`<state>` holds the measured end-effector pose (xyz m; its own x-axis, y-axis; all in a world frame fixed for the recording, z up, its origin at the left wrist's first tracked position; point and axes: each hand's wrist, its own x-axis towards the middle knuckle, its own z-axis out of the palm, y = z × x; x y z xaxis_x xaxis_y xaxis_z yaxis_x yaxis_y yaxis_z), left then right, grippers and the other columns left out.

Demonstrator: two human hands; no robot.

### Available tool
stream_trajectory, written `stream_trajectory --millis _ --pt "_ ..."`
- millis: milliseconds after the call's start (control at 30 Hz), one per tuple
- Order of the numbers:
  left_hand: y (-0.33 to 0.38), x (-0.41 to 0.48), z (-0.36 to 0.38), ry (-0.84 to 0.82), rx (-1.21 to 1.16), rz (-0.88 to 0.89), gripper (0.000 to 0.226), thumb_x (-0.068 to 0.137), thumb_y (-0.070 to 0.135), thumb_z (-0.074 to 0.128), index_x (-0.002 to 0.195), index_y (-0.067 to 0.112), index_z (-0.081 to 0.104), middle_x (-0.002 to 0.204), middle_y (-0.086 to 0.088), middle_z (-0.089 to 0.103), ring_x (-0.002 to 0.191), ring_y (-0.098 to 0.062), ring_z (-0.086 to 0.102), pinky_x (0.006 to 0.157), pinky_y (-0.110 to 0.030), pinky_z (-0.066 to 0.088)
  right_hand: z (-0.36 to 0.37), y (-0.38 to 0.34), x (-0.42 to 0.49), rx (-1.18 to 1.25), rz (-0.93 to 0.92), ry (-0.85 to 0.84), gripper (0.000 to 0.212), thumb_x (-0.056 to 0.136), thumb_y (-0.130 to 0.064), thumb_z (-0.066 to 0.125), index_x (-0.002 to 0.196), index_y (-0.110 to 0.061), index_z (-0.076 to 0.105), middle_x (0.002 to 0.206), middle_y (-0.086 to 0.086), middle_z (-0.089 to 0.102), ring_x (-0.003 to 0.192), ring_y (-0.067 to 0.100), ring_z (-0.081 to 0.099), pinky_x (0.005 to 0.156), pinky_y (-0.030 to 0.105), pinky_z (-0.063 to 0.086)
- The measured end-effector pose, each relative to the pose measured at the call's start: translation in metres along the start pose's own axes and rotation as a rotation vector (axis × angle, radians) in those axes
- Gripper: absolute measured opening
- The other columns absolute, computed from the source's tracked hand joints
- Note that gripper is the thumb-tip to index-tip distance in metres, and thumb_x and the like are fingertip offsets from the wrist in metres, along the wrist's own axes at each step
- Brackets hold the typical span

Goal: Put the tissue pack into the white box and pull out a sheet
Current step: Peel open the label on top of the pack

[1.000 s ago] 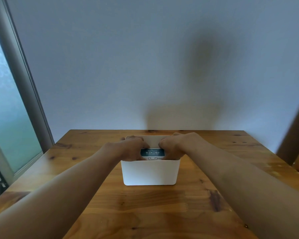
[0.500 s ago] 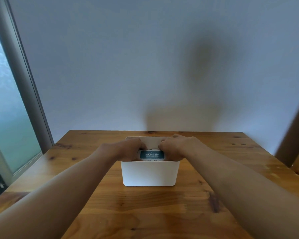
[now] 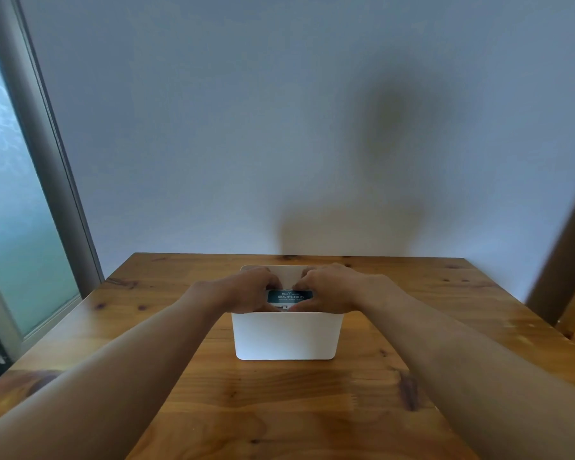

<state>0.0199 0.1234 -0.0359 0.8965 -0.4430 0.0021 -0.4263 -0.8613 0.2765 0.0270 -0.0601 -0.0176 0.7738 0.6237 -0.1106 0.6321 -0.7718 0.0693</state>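
Both hands work inside the white box (image 3: 287, 335) on the desk (image 3: 279, 410): left hand (image 3: 249, 290) and right hand (image 3: 327, 288) curl around the tissue pack (image 3: 289, 296), sunk partway in. Press evenly, keeping the label upward.

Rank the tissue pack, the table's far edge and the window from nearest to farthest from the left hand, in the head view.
1. Tissue pack: held by the left hand, inside the white box.
2. Table's far edge: beyond the hand, by the wall.
3. Window: farthest, off the table's left side.
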Motion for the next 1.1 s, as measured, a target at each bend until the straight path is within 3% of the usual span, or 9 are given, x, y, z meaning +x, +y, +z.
stream_trajectory --millis 200,400,500,600,700,833,967,1100 --pt "-0.003 0.001 0.001 0.021 -0.042 0.009 0.033 0.081 0.03 0.069 0.11 0.014 0.066 0.105 -0.004 0.063 0.092 -0.016 0.054 0.078 -0.027 0.045 -0.001 0.001 -0.002 -0.006 -0.018 -0.002 0.053 0.094 -0.058 0.037 0.126 -0.023 0.06 0.114 0.001 0.06 0.093 0.017 0.059 0.08 0.038 0.053" --pt "-0.003 -0.003 -0.002 0.004 -0.181 0.034 0.035 0.079 0.04 0.069 0.104 0.016 0.065 0.097 -0.006 0.067 0.086 -0.022 0.062 0.075 -0.037 0.052 0.001 -0.001 -0.004 0.132 0.026 0.048 0.049 0.099 -0.052 0.027 0.109 -0.021 0.063 0.1 0.002 0.064 0.086 0.017 0.059 0.079 0.038 0.05" --pt "-0.002 -0.005 -0.003 0.016 -0.281 0.013 0.029 0.088 0.038 0.059 0.107 0.016 0.061 0.096 -0.006 0.067 0.082 -0.02 0.063 0.072 -0.034 0.052 0.004 -0.002 -0.002 0.234 0.092 0.156 0.038 0.101 -0.046 0.028 0.099 -0.019 0.054 0.098 0.003 0.063 0.084 0.02 0.057 0.076 0.037 0.048" --pt "-0.001 -0.004 0.002 0.132 -0.298 -0.072 0.017 0.096 0.024 0.045 0.105 0.011 0.054 0.098 -0.009 0.062 0.085 -0.023 0.061 0.067 -0.03 0.049 0.006 -0.005 0.004 0.257 0.17 0.302 0.031 0.101 -0.043 0.032 0.104 -0.018 0.05 0.102 0.005 0.062 0.087 0.023 0.058 0.074 0.037 0.048" --pt "-0.003 -0.002 0.009 0.294 -0.239 -0.151 0.014 0.094 0.013 0.041 0.106 0.007 0.044 0.095 -0.01 0.058 0.081 -0.024 0.056 0.065 -0.033 0.047 0.008 -0.006 0.01 0.214 0.254 0.441 0.026 0.1 -0.037 0.037 0.106 -0.014 0.049 0.107 0.009 0.06 0.092 0.029 0.058 0.075 0.038 0.042" --pt "-0.005 -0.002 0.011 0.402 -0.186 -0.109 0.018 0.088 0.008 0.043 0.1 0.012 0.031 0.09 -0.01 0.047 0.068 -0.016 0.043 0.055 -0.029 0.039 0.012 -0.006 0.017 0.149 0.328 0.589 0.027 0.095 -0.033 0.048 0.112 -0.012 0.047 0.112 0.012 0.055 0.1 0.029 0.054 0.084 0.038 0.041" --pt "0.005 -0.005 0.008 0.355 -0.036 -0.116 0.013 0.088 0.008 0.048 0.091 0.014 0.037 0.102 -0.01 0.047 0.081 -0.024 0.05 0.067 -0.033 0.046 0.015 -0.009 0.025 0.127 0.391 0.647 0.033 0.092 -0.033 0.053 0.115 -0.011 0.046 0.113 0.013 0.054 0.101 0.03 0.054 0.083 0.039 0.044" --pt "0.01 -0.005 0.003 0.246 0.133 -0.128 0.011 0.085 0.01 0.049 0.09 0.02 0.053 0.099 -0.001 0.059 0.096 -0.021 0.055 0.094 -0.043 0.038 0.014 -0.011 0.03 0.081 0.436 0.639 0.023 0.093 -0.031 0.05 0.103 -0.013 0.058 0.106 0.011 0.061 0.098 0.028 0.056 0.084 0.038 0.042"
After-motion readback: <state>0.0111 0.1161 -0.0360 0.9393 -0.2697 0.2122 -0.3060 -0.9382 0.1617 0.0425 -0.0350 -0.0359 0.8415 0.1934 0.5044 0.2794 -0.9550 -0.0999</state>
